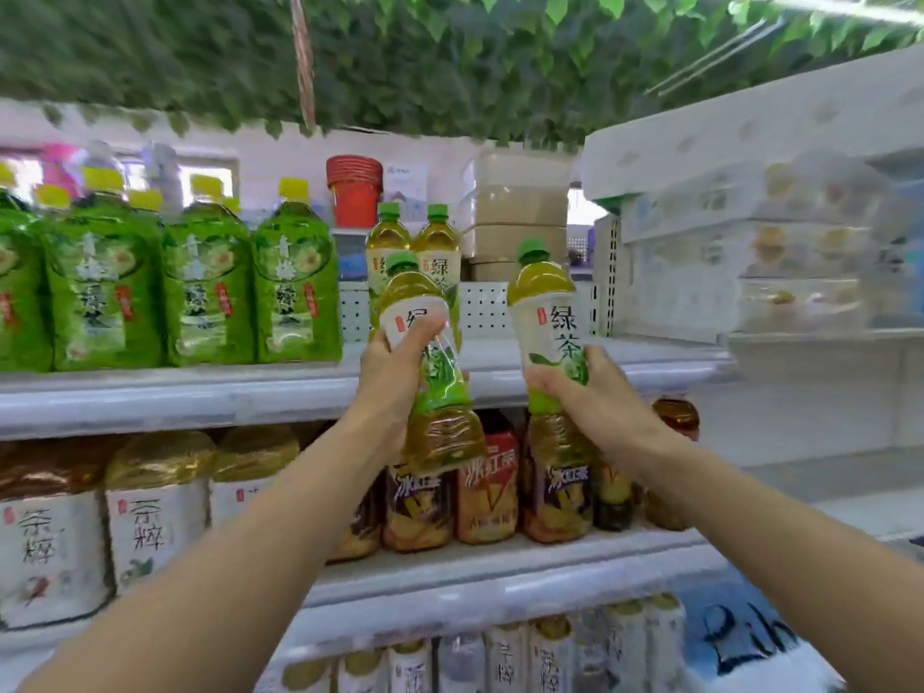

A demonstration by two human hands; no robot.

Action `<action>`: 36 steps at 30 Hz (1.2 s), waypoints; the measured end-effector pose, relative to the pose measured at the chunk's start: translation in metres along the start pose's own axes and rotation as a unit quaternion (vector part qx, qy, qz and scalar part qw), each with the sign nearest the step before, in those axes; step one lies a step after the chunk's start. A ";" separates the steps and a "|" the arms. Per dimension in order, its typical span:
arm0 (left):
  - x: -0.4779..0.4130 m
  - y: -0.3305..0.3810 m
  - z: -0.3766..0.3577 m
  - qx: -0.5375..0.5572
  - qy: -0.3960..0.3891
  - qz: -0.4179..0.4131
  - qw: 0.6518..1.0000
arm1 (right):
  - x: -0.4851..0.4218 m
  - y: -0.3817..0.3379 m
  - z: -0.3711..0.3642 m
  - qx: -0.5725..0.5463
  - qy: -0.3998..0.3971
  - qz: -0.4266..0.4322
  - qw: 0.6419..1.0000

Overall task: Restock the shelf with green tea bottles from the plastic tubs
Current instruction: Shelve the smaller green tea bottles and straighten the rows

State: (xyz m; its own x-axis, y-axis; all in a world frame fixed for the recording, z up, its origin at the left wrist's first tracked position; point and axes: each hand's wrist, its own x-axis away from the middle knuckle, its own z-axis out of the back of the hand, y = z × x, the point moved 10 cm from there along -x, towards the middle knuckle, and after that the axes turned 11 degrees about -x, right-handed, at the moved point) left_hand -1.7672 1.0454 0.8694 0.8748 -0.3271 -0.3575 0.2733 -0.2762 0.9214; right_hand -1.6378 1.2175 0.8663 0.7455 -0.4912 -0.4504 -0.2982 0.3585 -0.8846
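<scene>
Top shelf [640, 360]: bare stretch between the two standing bottles [437, 247] and the white upright [607, 272]; perforated back panel [492, 307] closes the rear. Large green bottles [295, 287] fill the left. Left hand [390, 377] with left bottle [442, 392] and right hand [595, 392] with right bottle [547, 312] hang before the gap.

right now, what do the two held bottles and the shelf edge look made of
The left-hand bottle and the right-hand bottle: probably clear glossy plastic; the tea shows through above and below a printed film label. Shelf edge: seemingly white painted metal, smooth, though blur leaves it open.
</scene>
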 end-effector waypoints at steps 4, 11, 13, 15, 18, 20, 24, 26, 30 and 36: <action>-0.033 0.021 -0.008 -0.023 0.017 -0.031 0.999 | -0.064 -0.017 0.005 -0.041 0.010 0.030 0.999; -0.071 0.033 -0.015 -0.145 0.025 -0.085 0.985 | -0.158 -0.032 -0.013 -0.086 -0.014 0.041 0.995; -0.075 0.028 -0.017 -0.141 0.014 -0.077 0.987 | -0.178 -0.020 -0.023 -0.073 -0.031 0.018 0.997; -0.080 0.023 -0.017 -0.131 0.005 -0.066 0.989 | -0.193 -0.002 -0.033 -0.075 -0.041 -0.003 0.996; -0.087 0.017 -0.016 -0.130 -0.003 -0.044 0.991 | -0.208 0.021 -0.041 -0.074 -0.034 -0.032 0.996; -0.090 0.014 -0.015 -0.126 -0.006 -0.032 0.992 | -0.216 0.028 -0.044 -0.063 -0.029 -0.040 0.997; -0.097 0.010 -0.011 -0.133 -0.005 -0.026 0.991 | -0.226 0.032 -0.056 -0.053 -0.042 -0.043 0.997; -0.100 0.009 -0.010 -0.134 -0.009 -0.026 0.991 | -0.230 0.033 -0.061 -0.051 -0.042 -0.038 0.997; -0.103 0.007 -0.009 -0.146 -0.015 -0.029 0.989 | -0.234 0.034 -0.071 -0.047 -0.055 -0.040 0.997; -0.106 0.006 -0.009 -0.147 -0.023 -0.028 0.988 | -0.238 0.035 -0.077 -0.047 -0.061 -0.042 0.996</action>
State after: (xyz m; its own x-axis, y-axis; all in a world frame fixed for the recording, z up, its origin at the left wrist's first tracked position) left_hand -1.8543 1.0866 0.9141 0.8376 -0.3612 -0.4099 0.4314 -0.0229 0.9019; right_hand -1.8718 1.2860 0.9329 0.8355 -0.4142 -0.3610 -0.2819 0.2408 -0.9287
